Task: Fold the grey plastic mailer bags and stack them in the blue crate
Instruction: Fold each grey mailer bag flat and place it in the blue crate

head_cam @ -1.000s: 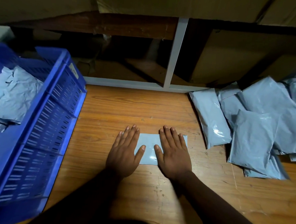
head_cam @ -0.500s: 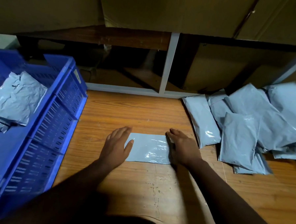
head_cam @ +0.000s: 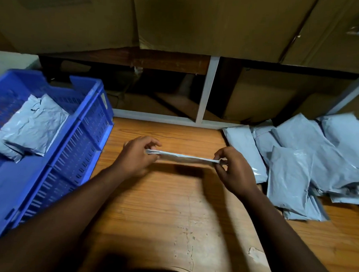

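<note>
Mailer in hand: folded grey mailer bag [head_cam: 183, 157] is held edge-on between your two hands, lifted clear of the table [head_cam: 170, 218], with its shadow on the wood just below it.
Left hand: your left hand [head_cam: 136, 156] pinches the bag's left end between thumb and curled fingers.
Right hand: your right hand [head_cam: 233, 170] pinches the right end the same way, thumb and fingertips closed on the edge.
Bag relative to fingers: it spans the gap between both grips as a thin, nearly level strip; only its ends touch your fingers.
Writing and labels: a small pale label [head_cam: 104, 99] sits on the crate's near corner, too blurred to read; no legible print on the bags or cartons.
Crate: blue crate [head_cam: 69, 157] stands at your left on the table's edge, with slotted walls, well apart from the held bag.
Crate contents: creased grey folded bags [head_cam: 29, 128] lie stacked inside it.
Unfolded stock: pile of grey mailer bags [head_cam: 302, 163] lies overlapping at your right on the table, near your right hand but not touching it.
Surface: worn wood-grain top with scuffs and a chipped patch toward the near right.
Room: dim; a pale metal shelf frame [head_cam: 206, 91] rises behind the table, with brown cardboard boxes [head_cam: 201, 22] above it.
</note>
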